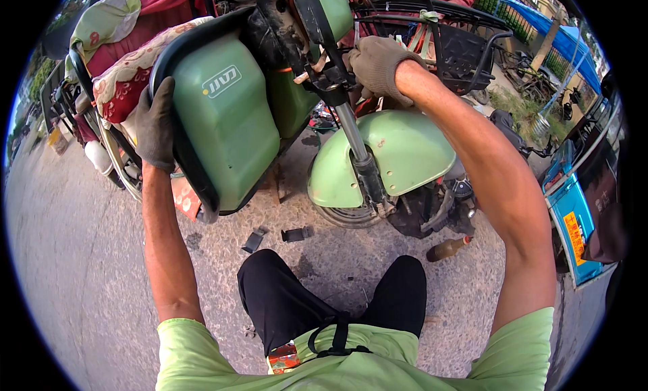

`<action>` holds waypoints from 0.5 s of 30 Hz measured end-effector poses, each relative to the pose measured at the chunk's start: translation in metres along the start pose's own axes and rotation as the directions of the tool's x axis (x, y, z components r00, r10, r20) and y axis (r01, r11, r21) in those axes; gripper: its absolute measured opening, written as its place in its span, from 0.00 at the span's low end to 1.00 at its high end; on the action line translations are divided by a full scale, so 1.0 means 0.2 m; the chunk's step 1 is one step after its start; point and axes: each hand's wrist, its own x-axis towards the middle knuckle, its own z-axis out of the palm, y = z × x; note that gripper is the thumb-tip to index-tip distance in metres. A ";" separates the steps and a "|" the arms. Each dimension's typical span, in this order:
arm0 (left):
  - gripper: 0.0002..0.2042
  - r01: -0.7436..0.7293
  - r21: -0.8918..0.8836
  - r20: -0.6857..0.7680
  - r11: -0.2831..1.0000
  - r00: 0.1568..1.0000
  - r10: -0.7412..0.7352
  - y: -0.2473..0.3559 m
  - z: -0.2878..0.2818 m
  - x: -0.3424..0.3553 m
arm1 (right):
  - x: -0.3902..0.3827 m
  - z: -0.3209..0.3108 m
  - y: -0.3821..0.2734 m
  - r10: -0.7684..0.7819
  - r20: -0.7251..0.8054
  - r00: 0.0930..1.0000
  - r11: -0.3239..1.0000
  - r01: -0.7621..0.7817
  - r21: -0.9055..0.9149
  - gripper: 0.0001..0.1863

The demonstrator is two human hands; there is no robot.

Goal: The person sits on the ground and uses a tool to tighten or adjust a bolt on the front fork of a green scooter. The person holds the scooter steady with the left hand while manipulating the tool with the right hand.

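Note:
Both of my hands wear dark grey-brown knit gloves. A green front panel (226, 121) with a black rim, part of an electric tricycle or scooter, stands tilted on the left. My left hand (156, 124) grips its black outer edge, thumb on the front side. My right hand (381, 63) is closed beside the top of the front fork (352, 131); whatever its fingers hold is hidden behind them. Below that hand, a light green front fender (405, 151) covers the wheel (347, 215). Dark brackets and a bent cable show around the upper fork.
Two small black parts (295, 234) lie on the concrete before my knees. A brown bottle (447, 248) rests on its side near the wheel. A black basket (466, 53) is at the back right, a blue vehicle panel (574, 215) at far right. A patterned seat cover (125, 87) lies behind the panel.

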 end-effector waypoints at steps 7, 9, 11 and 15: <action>0.24 -0.016 -0.010 0.014 1.000 1.000 0.016 0.02 0.01 -0.02 | -0.07 0.12 0.02 0.053 -0.359 0.932 0.985 0.010 0.172 0.17; 0.24 -0.004 -0.027 0.008 1.000 1.000 0.004 0.01 0.01 -0.01 | -0.08 0.20 0.07 -0.020 -0.449 0.893 0.990 0.079 0.114 0.17; 0.24 0.008 -0.029 0.009 1.000 1.000 -0.008 0.01 0.01 0.00 | -0.10 0.24 0.06 0.009 -0.488 0.873 0.977 0.097 0.190 0.17; 0.24 0.009 0.013 -0.009 1.000 1.000 -0.009 0.02 0.00 -0.01 | -0.31 0.28 -0.02 0.115 -0.416 0.902 0.811 0.156 0.563 0.19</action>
